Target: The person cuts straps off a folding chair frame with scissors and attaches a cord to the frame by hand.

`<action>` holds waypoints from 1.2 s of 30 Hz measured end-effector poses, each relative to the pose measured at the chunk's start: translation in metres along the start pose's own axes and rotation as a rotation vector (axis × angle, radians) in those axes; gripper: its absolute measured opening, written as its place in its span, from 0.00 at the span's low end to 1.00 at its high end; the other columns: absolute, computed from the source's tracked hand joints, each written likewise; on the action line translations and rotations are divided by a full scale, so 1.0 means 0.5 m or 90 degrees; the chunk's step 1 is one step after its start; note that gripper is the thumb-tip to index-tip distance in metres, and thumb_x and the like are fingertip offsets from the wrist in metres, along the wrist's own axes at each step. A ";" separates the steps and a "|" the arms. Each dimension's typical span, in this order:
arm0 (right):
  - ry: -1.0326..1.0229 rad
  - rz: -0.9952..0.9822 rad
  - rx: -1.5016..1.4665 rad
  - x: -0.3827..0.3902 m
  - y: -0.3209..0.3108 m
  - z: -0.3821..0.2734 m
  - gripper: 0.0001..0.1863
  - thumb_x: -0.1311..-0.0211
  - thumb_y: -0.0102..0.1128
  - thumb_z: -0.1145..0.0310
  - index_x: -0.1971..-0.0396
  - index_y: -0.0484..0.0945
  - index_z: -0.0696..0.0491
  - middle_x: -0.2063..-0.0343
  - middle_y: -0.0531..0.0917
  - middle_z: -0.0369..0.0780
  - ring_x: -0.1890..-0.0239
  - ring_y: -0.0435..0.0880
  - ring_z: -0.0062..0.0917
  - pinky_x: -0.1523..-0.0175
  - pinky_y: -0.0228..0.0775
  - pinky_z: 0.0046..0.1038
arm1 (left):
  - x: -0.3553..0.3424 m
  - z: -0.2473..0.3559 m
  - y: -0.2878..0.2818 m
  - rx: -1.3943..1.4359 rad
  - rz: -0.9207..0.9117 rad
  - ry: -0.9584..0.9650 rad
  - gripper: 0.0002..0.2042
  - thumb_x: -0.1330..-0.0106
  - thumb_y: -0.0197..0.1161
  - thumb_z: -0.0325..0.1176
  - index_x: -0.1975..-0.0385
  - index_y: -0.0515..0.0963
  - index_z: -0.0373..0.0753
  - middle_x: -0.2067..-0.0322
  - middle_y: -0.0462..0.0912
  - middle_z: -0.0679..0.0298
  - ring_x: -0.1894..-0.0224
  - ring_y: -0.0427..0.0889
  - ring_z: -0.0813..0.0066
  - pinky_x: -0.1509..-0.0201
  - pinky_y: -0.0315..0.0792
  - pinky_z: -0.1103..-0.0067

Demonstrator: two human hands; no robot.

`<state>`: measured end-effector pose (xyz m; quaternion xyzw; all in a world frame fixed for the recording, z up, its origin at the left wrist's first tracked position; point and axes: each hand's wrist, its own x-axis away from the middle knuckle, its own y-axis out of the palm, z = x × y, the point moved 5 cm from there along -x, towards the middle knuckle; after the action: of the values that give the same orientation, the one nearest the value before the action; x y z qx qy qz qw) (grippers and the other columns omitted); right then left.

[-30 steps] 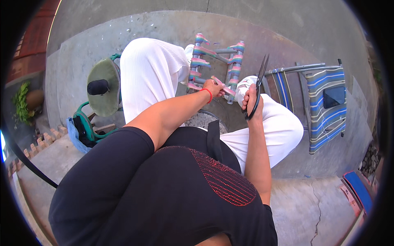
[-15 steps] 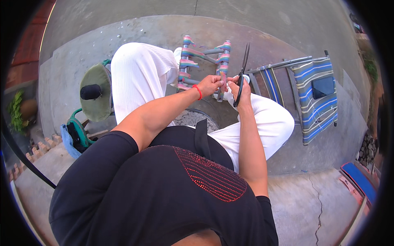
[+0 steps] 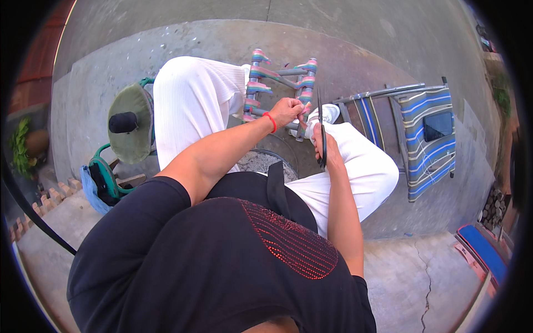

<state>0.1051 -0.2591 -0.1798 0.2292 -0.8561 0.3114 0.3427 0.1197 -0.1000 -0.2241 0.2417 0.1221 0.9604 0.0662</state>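
Note:
My left hand [image 3: 287, 111], with a red band at the wrist, pinches a multicoloured fabric strip [image 3: 305, 110] near the lower right of a small grey tubular frame [image 3: 282, 72] wrapped in pink, blue and green strips. My right hand [image 3: 328, 145] grips large black scissors [image 3: 323, 157], blades pointing up, a little right of and below my left hand. The frame stands between my white-trousered legs. Whether the scissor blades touch the strip I cannot tell.
At left are a green stool [image 3: 129, 145] with a black item [image 3: 122, 122] on it and a blue cloth [image 3: 95, 187]. At right, a striped folding chair [image 3: 427, 161] carries a dark tablet [image 3: 437, 125] and white cable. A blue board [image 3: 483, 250] lies lower right; a potted plant [image 3: 22, 147] is far left.
A second ago my left hand held the strip stretched across the frame; it now holds it at the right rail. Over the last half second my right hand with the scissors has dropped lower.

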 end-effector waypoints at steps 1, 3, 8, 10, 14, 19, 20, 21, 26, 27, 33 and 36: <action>-0.021 0.008 0.065 0.005 0.005 0.010 0.37 0.50 0.36 0.31 0.79 0.69 0.57 0.88 0.66 0.33 0.88 0.65 0.17 0.84 0.60 0.19 | 0.001 0.002 -0.002 -0.005 0.020 -0.004 0.10 0.37 0.47 0.33 0.76 0.72 0.38 0.81 0.73 0.70 0.77 0.69 0.85 0.70 0.65 0.86; -0.031 0.012 0.132 0.014 0.008 0.034 0.37 0.51 0.35 0.31 0.79 0.69 0.56 0.88 0.66 0.33 0.88 0.66 0.18 0.84 0.61 0.20 | 0.003 0.005 -0.002 -0.007 0.041 -0.011 0.10 0.37 0.47 0.33 0.77 0.72 0.38 0.81 0.73 0.70 0.77 0.69 0.86 0.70 0.64 0.87; 0.029 -0.073 0.097 0.062 0.012 0.002 0.36 0.52 0.36 0.30 0.80 0.68 0.55 0.88 0.64 0.33 0.88 0.65 0.17 0.84 0.60 0.20 | 0.001 0.005 -0.023 -0.095 0.102 0.030 0.11 0.40 0.49 0.34 0.80 0.73 0.37 0.84 0.73 0.70 0.80 0.68 0.85 0.74 0.62 0.85; 0.061 -0.090 0.086 0.065 0.016 0.009 0.36 0.52 0.37 0.30 0.80 0.67 0.55 0.89 0.64 0.33 0.88 0.64 0.17 0.84 0.59 0.20 | 0.003 0.012 -0.022 -0.131 0.118 0.035 0.11 0.40 0.50 0.34 0.81 0.73 0.37 0.85 0.73 0.70 0.80 0.68 0.85 0.74 0.62 0.84; 0.091 -0.086 0.088 0.062 0.012 0.017 0.36 0.53 0.38 0.30 0.82 0.67 0.54 0.89 0.64 0.32 0.88 0.63 0.17 0.84 0.58 0.20 | 0.004 0.021 -0.020 -0.190 0.107 0.056 0.12 0.42 0.52 0.35 0.82 0.74 0.35 0.86 0.74 0.68 0.82 0.68 0.85 0.77 0.62 0.84; 0.055 -0.058 0.131 0.047 0.009 0.021 0.37 0.54 0.38 0.29 0.84 0.67 0.54 0.89 0.65 0.33 0.89 0.65 0.18 0.85 0.58 0.20 | -0.003 0.025 -0.013 -0.216 0.066 0.092 0.11 0.43 0.52 0.34 0.80 0.75 0.34 0.86 0.74 0.69 0.83 0.68 0.84 0.78 0.62 0.83; 0.056 -0.059 0.131 0.050 0.009 0.017 0.37 0.54 0.38 0.29 0.84 0.67 0.54 0.89 0.65 0.33 0.89 0.65 0.18 0.85 0.58 0.20 | -0.002 0.029 -0.012 -0.245 0.059 0.097 0.10 0.43 0.52 0.34 0.80 0.75 0.34 0.87 0.73 0.69 0.83 0.68 0.84 0.78 0.63 0.83; 0.072 -0.068 0.113 0.053 0.009 0.015 0.37 0.54 0.38 0.29 0.85 0.66 0.55 0.90 0.65 0.33 0.89 0.64 0.18 0.85 0.58 0.21 | -0.001 0.034 -0.011 -0.274 0.052 0.103 0.10 0.43 0.52 0.33 0.79 0.75 0.33 0.87 0.73 0.68 0.83 0.69 0.83 0.78 0.63 0.82; 0.079 -0.072 0.089 0.062 0.010 -0.002 0.37 0.54 0.37 0.29 0.85 0.66 0.54 0.91 0.64 0.33 0.90 0.63 0.18 0.86 0.57 0.20 | -0.001 0.034 -0.011 -0.274 0.042 0.073 0.11 0.46 0.53 0.37 0.78 0.77 0.36 0.83 0.77 0.59 0.77 0.76 0.66 0.71 0.66 0.73; 0.077 -0.076 0.078 0.062 0.010 -0.002 0.36 0.54 0.37 0.29 0.85 0.65 0.54 0.91 0.64 0.33 0.91 0.63 0.17 0.86 0.57 0.20 | -0.001 0.035 -0.010 -0.288 0.039 0.079 0.11 0.46 0.53 0.37 0.78 0.77 0.36 0.83 0.77 0.58 0.76 0.76 0.66 0.71 0.66 0.73; 0.090 -0.093 0.053 0.056 0.012 0.011 0.35 0.54 0.39 0.30 0.87 0.63 0.52 0.91 0.64 0.32 0.91 0.62 0.16 0.87 0.55 0.19 | 0.009 0.054 -0.003 -0.338 0.024 0.086 0.11 0.46 0.54 0.37 0.79 0.77 0.36 0.83 0.77 0.59 0.77 0.77 0.67 0.72 0.67 0.73; 0.095 -0.098 0.041 0.055 0.014 0.013 0.34 0.54 0.39 0.30 0.87 0.62 0.51 0.92 0.63 0.32 0.91 0.61 0.15 0.87 0.54 0.19 | 0.010 0.058 -0.003 -0.333 0.021 0.067 0.10 0.46 0.54 0.36 0.80 0.78 0.36 0.84 0.77 0.61 0.77 0.77 0.69 0.72 0.66 0.74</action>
<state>0.0798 -0.2635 -0.1659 0.2810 -0.7977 0.3278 0.4210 0.1294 -0.0919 -0.1976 0.1683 -0.1310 0.9714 0.1042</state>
